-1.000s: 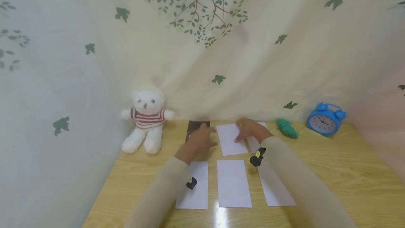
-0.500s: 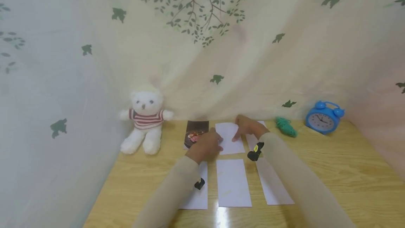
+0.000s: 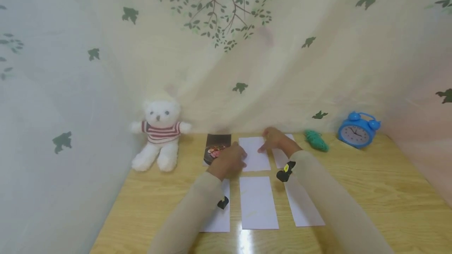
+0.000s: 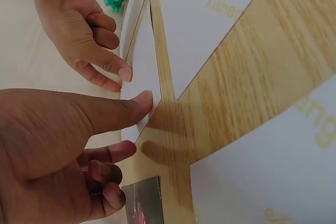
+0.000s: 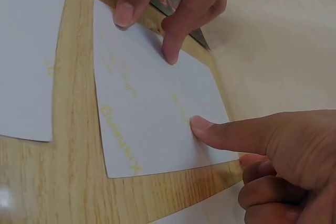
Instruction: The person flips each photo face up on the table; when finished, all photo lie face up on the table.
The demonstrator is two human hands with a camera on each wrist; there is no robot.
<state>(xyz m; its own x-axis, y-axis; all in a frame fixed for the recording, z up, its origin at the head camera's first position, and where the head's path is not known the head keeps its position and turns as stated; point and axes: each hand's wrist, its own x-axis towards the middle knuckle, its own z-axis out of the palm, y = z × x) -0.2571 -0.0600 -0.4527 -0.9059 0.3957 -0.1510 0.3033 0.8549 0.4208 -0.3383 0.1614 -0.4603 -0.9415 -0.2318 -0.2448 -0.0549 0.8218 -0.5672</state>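
Observation:
Between my hands lies a white card [image 3: 255, 160] with yellow lettering, the middle one of the back row. My right hand [image 3: 277, 140] grips its far right side, thumb [image 5: 202, 127] on the white face and forefinger at the edge. At its left edge is my left hand [image 3: 227, 162], thumb and forefinger held apart, their tips [image 5: 170, 56] touching the card. To the left sits a face-up picture card [image 3: 215, 150] showing food on a dark ground, partly covered by my left hand. Another white card [image 3: 280, 159] is half hidden behind my right hand.
A front row holds white cards: left [image 3: 222, 211], middle [image 3: 259, 203] and right [image 3: 303, 205], the outer two partly under my sleeves. At the back stand a white teddy bear [image 3: 160, 134], green yarn [image 3: 316, 140] and a blue alarm clock [image 3: 358, 130]. A patterned cloth [image 3: 197, 85] hangs behind the table.
My left hand has moved right, off the picture card, uncovering its food picture, to the middle card's left edge. The right hand stays at that card, which has turned slightly straighter.

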